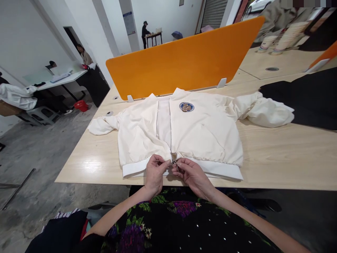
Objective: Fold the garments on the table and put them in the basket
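A cream zip-up jacket (205, 133) lies front up on the wooden table, its collar away from me and its white hem band toward me. A round blue and gold badge (186, 107) sits on the chest. The front is open, with the zipper (170, 130) edges meeting near the hem. My left hand (156, 172) pinches the zipper's bottom end at the left edge. My right hand (190, 172) is closed at the same spot, thumb and finger on the zipper slider, with a small dark metal ring-like piece by its fingers. The fingers partly hide the zipper's end.
An orange divider panel (181, 59) stands along the table's far edge on white clips. Black cloth (308, 98) lies to the right, near the jacket's sleeve. Stacked paper cups (292, 35) are at the far right. People and another desk are in the background.
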`<state>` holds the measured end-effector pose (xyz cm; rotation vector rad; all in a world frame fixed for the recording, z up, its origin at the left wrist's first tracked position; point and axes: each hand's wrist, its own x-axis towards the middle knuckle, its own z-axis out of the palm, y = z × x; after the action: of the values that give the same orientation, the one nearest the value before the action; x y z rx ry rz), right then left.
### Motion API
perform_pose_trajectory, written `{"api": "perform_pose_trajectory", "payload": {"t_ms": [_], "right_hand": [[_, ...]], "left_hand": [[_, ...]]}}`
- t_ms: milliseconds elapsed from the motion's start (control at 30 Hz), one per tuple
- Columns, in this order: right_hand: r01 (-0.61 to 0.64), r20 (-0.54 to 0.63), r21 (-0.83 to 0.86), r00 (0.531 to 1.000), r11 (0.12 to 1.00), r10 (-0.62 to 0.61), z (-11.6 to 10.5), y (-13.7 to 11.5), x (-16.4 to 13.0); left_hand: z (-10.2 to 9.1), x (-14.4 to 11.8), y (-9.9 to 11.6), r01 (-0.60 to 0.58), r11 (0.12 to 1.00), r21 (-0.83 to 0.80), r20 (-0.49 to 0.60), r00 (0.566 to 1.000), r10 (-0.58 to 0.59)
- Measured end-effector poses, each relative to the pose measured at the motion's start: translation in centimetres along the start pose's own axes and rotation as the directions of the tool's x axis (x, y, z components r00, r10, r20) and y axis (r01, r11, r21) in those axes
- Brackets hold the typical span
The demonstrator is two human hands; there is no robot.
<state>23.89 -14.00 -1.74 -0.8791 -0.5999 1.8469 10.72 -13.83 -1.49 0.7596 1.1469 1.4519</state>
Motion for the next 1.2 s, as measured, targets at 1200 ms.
{"api": "perform_pose_trajectory", "payload": {"t_ms": [1200], "right_hand": [[-0.063, 0.035, -0.102, 0.997, 0.993, 0.067, -0.1, -0.8, 0.3]], "left_hand": [[-0.6, 0.4, 0.5, 0.154, 0.98, -0.129, 0.119, 0.983, -0.138]]}}
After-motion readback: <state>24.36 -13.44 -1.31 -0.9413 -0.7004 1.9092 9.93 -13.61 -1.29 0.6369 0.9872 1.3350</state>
